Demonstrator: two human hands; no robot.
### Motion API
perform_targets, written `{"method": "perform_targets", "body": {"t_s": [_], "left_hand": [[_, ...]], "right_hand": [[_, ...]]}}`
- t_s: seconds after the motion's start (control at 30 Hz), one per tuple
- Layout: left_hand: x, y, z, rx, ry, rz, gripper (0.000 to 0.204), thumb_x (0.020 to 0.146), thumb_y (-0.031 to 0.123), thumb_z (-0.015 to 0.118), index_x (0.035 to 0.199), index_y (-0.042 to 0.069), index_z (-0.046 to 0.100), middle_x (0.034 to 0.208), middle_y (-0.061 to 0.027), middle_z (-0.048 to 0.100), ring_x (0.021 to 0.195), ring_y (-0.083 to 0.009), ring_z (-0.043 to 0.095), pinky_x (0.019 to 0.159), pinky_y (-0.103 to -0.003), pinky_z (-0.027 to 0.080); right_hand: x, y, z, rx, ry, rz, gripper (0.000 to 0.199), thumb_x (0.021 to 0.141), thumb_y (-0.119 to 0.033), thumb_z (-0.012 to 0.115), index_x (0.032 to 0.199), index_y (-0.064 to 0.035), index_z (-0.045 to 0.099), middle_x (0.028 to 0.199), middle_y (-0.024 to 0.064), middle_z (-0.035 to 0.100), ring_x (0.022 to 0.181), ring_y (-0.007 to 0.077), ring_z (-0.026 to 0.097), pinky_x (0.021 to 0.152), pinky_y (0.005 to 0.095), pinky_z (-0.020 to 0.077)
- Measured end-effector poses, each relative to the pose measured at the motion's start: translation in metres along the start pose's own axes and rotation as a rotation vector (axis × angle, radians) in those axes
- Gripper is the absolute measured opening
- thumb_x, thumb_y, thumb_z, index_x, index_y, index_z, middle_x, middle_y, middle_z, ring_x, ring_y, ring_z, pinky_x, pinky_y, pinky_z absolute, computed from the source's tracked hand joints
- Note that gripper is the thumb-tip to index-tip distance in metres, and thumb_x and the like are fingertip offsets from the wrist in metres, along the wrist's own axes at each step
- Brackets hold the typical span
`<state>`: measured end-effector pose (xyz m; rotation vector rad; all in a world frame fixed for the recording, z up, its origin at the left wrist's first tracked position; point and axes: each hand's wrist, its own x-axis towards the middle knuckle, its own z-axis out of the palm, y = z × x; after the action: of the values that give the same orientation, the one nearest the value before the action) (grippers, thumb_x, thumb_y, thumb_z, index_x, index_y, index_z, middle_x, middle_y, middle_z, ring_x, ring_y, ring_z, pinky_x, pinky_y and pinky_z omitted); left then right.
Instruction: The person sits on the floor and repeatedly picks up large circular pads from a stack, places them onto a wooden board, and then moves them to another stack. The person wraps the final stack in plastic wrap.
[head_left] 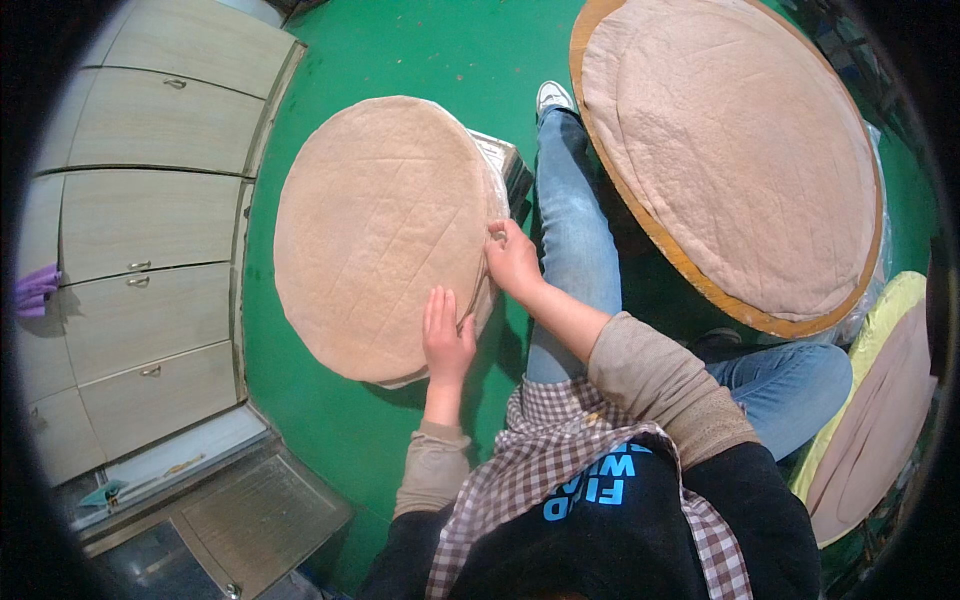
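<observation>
A stack of large round, thin, brownish flatbread sheets point(380, 230) lies in front of me, its top sheet marked with crossing fold lines. At the stack's near right edge, several layered rims show. My left hand point(447, 345) rests flat on that edge with its fingers stretched out. Further up the same edge, my right hand point(513, 260) has its fingers curled and closed on the rim of a sheet; the fingertips are partly hidden. Something white and box-like point(492, 152) shows under the stack's right side.
To the right, a round wooden board point(665, 240) carries another wide flatbread sheet point(730, 150). More sheets point(872, 430) lie on yellow cloth point(890, 300) at far right. Pale cabinets point(150, 225) line the left, above a low metal-framed unit point(260, 510). My legs point(575, 210) flank the board.
</observation>
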<state>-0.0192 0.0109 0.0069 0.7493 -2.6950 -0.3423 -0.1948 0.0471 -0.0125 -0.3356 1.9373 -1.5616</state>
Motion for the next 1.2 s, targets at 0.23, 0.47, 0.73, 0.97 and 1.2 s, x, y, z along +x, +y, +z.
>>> {"method": "perform_targets", "body": {"t_s": [0.23, 0.47, 0.73, 0.97, 1.2], "left_hand": [[0.0, -0.001, -0.001, -0.002, -0.017, -0.001, 0.056, 0.075, 0.013, 0.068, 0.125, -0.002, 0.048, 0.129, -0.0224, 0.047, 0.123, -0.0376, 0.043, 0.103, -0.046, 0.035], [-0.001, 0.0, -0.001, 0.041, -0.007, 0.004, 0.057, 0.073, 0.013, 0.07, 0.124, 0.001, 0.05, 0.13, -0.0195, 0.047, 0.122, -0.0362, 0.043, 0.101, -0.045, 0.035], [-0.003, -0.001, -0.001, 0.087, -0.011, 0.021, 0.058, 0.071, 0.012, 0.07, 0.124, 0.002, 0.05, 0.129, -0.019, 0.048, 0.121, -0.0356, 0.044, 0.1, -0.047, 0.035], [-0.002, 0.0, -0.001, 0.067, -0.001, 0.023, 0.056, 0.072, 0.014, 0.067, 0.124, 0.003, 0.05, 0.13, -0.0181, 0.047, 0.122, -0.034, 0.043, 0.101, -0.048, 0.033], [-0.009, -0.003, 0.002, 0.095, 0.004, 0.051, 0.058, 0.07, 0.009, 0.067, 0.125, 0.003, 0.05, 0.13, -0.0188, 0.047, 0.122, -0.036, 0.043, 0.1, -0.046, 0.035]], "right_hand": [[0.012, -0.002, 0.004, 0.184, -0.083, 0.234, 0.022, 0.077, -0.022, 0.062, 0.08, 0.0003, 0.06, 0.069, 0.0175, 0.062, 0.07, 0.0297, 0.065, 0.066, 0.0394, 0.0498], [0.012, -0.01, 0.0, -0.178, -0.017, 0.051, 0.024, 0.074, -0.021, 0.062, 0.072, 0.0025, 0.06, 0.077, 0.0243, 0.062, 0.079, 0.0398, 0.062, 0.072, 0.0455, 0.0488], [0.008, -0.012, -0.001, -0.196, 0.002, 0.017, 0.025, 0.074, -0.021, 0.062, 0.079, 0.0035, 0.058, 0.08, 0.025, 0.062, 0.082, 0.0401, 0.061, 0.072, 0.0452, 0.0484], [0.001, -0.009, 0.005, -0.082, 0.056, 0.102, 0.044, 0.068, -0.016, 0.067, 0.103, 0.0036, 0.048, 0.079, 0.0177, 0.062, 0.078, 0.0311, 0.063, 0.073, 0.0374, 0.0493], [0.005, 0.003, 0.012, -0.174, 0.061, 0.029, 0.048, 0.068, -0.014, 0.066, 0.107, 0.0044, 0.045, 0.083, 0.0196, 0.062, 0.083, 0.0335, 0.063, 0.075, 0.039, 0.0491]]}}
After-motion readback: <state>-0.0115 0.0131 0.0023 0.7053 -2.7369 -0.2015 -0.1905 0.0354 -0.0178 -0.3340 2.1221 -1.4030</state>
